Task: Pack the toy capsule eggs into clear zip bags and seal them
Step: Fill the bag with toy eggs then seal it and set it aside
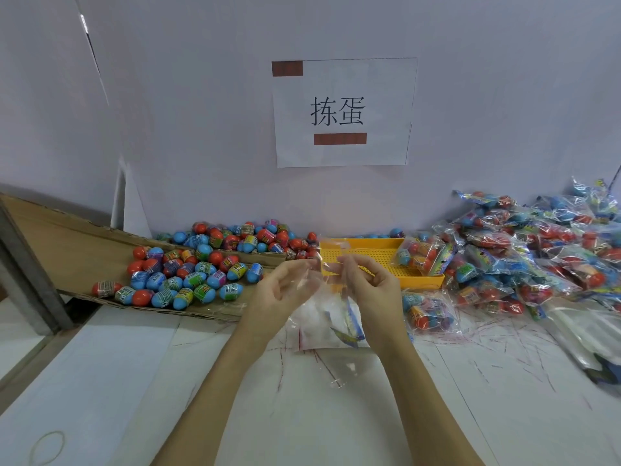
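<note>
An empty clear zip bag [324, 264] is held up between both hands at the middle of the table. My left hand [285, 287] pinches its left edge and my right hand [364, 280] pinches its right edge. Loose toy capsule eggs [188, 264], blue and red with printed bands, lie heaped on flattened cardboard at the left. More flat clear bags [327, 327] with a blue printed strip lie on the table below my hands.
A yellow perforated tray [379, 257] stands behind my hands with one filled bag [420, 253] in it. Several filled bags [537, 253] pile up at the right. A paper sign [342, 112] hangs on the wall. A rubber band [47, 447] lies front left.
</note>
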Motion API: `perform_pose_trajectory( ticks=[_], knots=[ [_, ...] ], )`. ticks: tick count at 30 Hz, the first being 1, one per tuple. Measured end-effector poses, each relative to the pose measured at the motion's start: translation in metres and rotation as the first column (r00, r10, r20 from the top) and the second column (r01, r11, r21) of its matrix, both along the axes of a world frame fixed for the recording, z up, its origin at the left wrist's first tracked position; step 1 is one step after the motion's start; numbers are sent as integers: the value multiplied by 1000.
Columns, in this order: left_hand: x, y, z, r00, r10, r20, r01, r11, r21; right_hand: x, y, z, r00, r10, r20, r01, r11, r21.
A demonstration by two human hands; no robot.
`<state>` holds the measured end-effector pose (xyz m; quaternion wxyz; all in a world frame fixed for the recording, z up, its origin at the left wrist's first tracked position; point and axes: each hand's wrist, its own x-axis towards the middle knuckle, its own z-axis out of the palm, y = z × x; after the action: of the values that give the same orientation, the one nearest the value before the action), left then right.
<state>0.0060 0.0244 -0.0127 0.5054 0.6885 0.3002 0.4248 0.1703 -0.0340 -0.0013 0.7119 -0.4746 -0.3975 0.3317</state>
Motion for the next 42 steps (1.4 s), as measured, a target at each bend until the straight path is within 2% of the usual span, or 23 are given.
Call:
perform_pose_trajectory(
  ticks=[3, 5, 7, 8, 9, 11, 13, 15, 17, 19, 22, 25, 28, 29, 31, 32, 33, 34, 36, 38, 42],
  knots=[
    [1, 5, -8, 988, 144, -61, -136, 983, 121, 5, 0, -1, 994, -62, -94, 63, 998, 7],
    [0, 7, -13, 949, 260, -178, -207, 941, 267, 8, -1, 2, 978, -87, -190, 91, 996, 12],
    [0, 9, -21, 821, 398, -410, -149, 842, 519, 11, -1, 4, 956, -87, -280, 94, 996, 12],
    [0, 10, -24, 759, 453, -468, -107, 796, 596, 12, -2, 4, 947, -77, -313, 85, 996, 14],
    [1, 10, -25, 727, 490, -481, -92, 764, 639, 12, -1, 4, 939, -61, -339, 70, 997, 15],
    [4, 10, -23, 746, 533, -400, -150, 719, 679, 13, -1, 3, 928, -17, -372, 19, 1000, 3],
    [5, 9, -18, 830, 500, -250, -299, 775, 557, 12, 0, 1, 931, 40, -363, -56, 998, -33],
    [3, 8, -8, 923, 378, -73, -354, 908, 225, 8, 2, 0, 941, 107, -320, -141, 986, -85],
    [1, 7, 1, 975, 212, 59, -210, 977, -34, 2, 4, -4, 938, 186, -291, -221, 971, -91],
    [-1, 7, 2, 991, 114, 70, -106, 988, -116, -4, 5, -7, 929, 261, -262, -291, 953, -84],
    [-2, 7, -2, 993, 119, 25, -115, 986, -121, -8, 4, -6, 938, 267, -221, -299, 946, -126],
    [-4, 12, -5, 987, 160, 14, -157, 981, -110, -9, 8, -4, 978, 84, -192, -115, 980, -160],
    [-7, 14, -7, 989, 142, -32, -144, 988, -52, -10, 10, -8, 991, -99, 92, 103, 994, -43],
    [-7, 14, -8, 989, 141, -52, -143, 989, -30, -10, 10, -11, 956, -165, 242, 166, 986, 14],
    [-8, 15, -10, 979, 172, -109, -168, 985, 44, -9, 12, -17, 766, -334, 550, 300, 941, 155],
    [-8, 15, -11, 971, 195, -139, -184, 979, 92, -9, 13, -19, 661, -391, 641, 325, 919, 225],
    [-6, 15, -13, 960, 221, -170, -198, 970, 138, -10, 14, -20, 601, -405, 689, 320, 912, 257],
    [-5, 14, -14, 946, 250, -206, -213, 959, 186, -11, 15, -21, 600, -379, 704, 293, 923, 247],
    [-2, 12, -17, 915, 316, -251, -242, 928, 284, -13, 14, -19, 727, -268, 632, 214, 963, 162],
    [0, 11, -17, 915, 338, -219, -252, 905, 343, -15, 15, -19, 833, -199, 517, 176, 980, 93],
    [-1, 10, -14, 934, 324, -149, -253, 897, 363, -13, 16, -21, 870, -152, 470, 169, 986, 5]
  ],
)
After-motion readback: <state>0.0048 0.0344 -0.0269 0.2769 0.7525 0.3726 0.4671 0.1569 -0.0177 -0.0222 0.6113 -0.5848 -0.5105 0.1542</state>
